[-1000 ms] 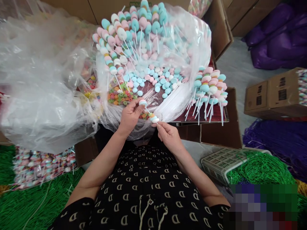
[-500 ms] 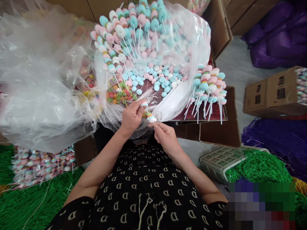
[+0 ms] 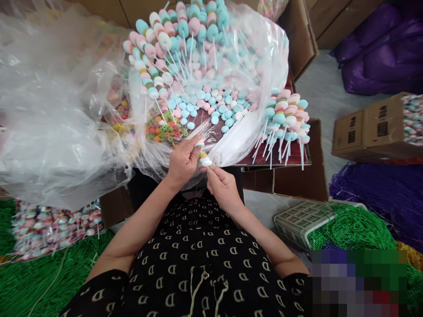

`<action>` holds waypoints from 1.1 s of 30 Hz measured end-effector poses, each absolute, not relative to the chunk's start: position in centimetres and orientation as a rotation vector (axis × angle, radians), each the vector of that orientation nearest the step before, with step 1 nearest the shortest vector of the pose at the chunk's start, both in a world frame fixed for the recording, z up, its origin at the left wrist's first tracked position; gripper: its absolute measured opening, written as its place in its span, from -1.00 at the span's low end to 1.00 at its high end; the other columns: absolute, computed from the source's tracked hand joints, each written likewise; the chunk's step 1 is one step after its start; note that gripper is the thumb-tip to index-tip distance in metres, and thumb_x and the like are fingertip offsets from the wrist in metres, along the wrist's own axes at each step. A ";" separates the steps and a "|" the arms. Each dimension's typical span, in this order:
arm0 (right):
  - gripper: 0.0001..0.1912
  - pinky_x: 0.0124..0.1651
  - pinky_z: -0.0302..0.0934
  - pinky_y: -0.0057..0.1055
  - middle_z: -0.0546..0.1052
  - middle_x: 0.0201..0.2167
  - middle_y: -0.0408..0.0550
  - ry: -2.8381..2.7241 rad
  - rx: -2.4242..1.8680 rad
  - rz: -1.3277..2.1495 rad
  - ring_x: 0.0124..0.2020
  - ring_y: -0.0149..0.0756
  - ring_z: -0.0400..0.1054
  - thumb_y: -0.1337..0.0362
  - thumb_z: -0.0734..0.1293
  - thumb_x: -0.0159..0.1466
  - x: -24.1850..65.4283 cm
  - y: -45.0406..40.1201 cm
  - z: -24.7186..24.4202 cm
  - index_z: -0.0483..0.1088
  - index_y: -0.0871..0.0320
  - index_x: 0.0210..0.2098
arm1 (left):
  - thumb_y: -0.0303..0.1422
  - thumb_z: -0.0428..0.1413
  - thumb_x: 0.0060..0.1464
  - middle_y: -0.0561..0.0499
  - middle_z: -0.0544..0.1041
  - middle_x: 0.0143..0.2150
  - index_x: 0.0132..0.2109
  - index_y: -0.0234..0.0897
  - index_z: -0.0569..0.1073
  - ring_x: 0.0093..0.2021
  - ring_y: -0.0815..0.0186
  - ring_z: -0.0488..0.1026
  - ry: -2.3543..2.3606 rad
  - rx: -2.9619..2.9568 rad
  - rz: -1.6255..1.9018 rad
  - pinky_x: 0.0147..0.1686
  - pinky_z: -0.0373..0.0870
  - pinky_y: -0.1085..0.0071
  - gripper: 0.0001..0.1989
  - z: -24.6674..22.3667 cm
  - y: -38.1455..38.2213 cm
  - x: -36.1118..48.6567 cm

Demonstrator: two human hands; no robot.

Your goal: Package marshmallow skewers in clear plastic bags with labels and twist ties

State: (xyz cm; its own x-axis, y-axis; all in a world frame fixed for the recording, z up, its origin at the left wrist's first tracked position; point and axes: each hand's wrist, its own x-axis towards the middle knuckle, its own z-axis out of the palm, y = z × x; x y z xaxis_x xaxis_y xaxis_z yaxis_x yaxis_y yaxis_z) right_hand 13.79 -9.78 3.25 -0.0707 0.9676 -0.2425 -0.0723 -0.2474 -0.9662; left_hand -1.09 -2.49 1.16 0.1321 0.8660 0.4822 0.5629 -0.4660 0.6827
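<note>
- Candy stick (image 3: 204, 155), a thin white stick with soft round pink, white and blue candies stacked on it, was held upright between the left hand (image 3: 183, 160) and the right hand (image 3: 223, 189), in front of the person's black dress (image 3: 198, 259).
- The left hand pinched the top of the candy stack with its thumb and fingers.
- The right hand pinched the bottom end of the stack with its thumb and first finger.
- Loose round pink, white and blue candies (image 3: 214, 105) lay in a heap inside a big clear plastic bag (image 3: 56, 110), just past the hands.
- A bundle of bare white sticks (image 3: 238, 136) lay beside the heap, near the right hand.
- Small orange and green candy rings (image 3: 163, 127) lay to the left of the heap.
- Many full candy sticks (image 3: 178, 35) lay at the far side of the bag, and more (image 3: 286, 116) lay on a dark red board (image 3: 280, 159) to the right.
- A white plastic basket (image 3: 297, 224) sat on the floor by shiny green bead strands (image 3: 350, 231).
</note>
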 end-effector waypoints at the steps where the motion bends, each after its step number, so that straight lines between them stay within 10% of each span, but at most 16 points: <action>1: -0.52 -0.55 -0.05 -0.44 0.20 -0.72 -0.32 -1.071 -1.300 1.462 -0.65 -0.48 0.02 -0.12 0.33 0.38 13.8 -9.7 3.2 0.57 0.20 -0.20 | -0.17 -0.02 0.48 -0.15 0.72 0.02 0.14 -0.30 0.61 0.02 0.23 0.66 1.363 2.071 1.253 0.08 0.55 0.32 -0.59 1.1 -2.6 -1.0; 12: -0.47 -0.51 -0.07 -0.43 0.18 -0.70 -0.35 -1.026 -1.207 1.540 -0.64 -0.48 0.02 -0.21 0.39 0.32 14.1 -8.5 0.9 0.58 0.17 -0.17 | 0.07 0.06 0.38 -0.13 0.65 0.16 0.43 0.00 0.34 0.05 0.14 0.65 1.124 1.218 1.299 -0.04 0.61 0.23 -0.40 1.7 -3.8 0.1; 18: -0.49 -0.48 -0.05 -0.44 0.27 -0.64 -0.32 -1.022 -1.186 1.549 -0.59 -0.48 0.05 -0.18 0.37 0.34 14.2 -8.9 1.0 0.59 0.17 -0.14 | 0.07 0.22 0.21 -0.12 0.67 -0.22 -0.04 -0.26 0.53 -0.22 0.17 0.66 0.955 0.667 1.149 -0.58 0.35 0.46 -0.53 3.6 -2.4 1.2; 33: -0.48 -0.51 -0.10 -0.43 0.21 -0.70 -0.34 -0.980 -1.210 1.560 -0.64 -0.48 0.02 -0.20 0.39 0.28 14.0 -8.5 0.7 0.54 0.18 -0.26 | 0.04 0.05 0.32 -0.03 0.64 -0.27 -0.09 -0.15 0.34 -0.23 0.18 0.66 1.096 0.772 1.178 -0.30 0.59 0.27 -0.65 1.6 -4.1 4.2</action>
State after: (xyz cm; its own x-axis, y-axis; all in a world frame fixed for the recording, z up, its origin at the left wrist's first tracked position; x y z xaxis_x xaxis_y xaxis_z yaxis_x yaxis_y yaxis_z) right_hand 13.99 -8.46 0.71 -0.1122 0.9592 -0.2597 -0.1821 -0.2768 -0.9435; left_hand 4.19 -4.11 1.60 0.0147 0.9671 -0.2541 -0.3234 0.2451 0.9140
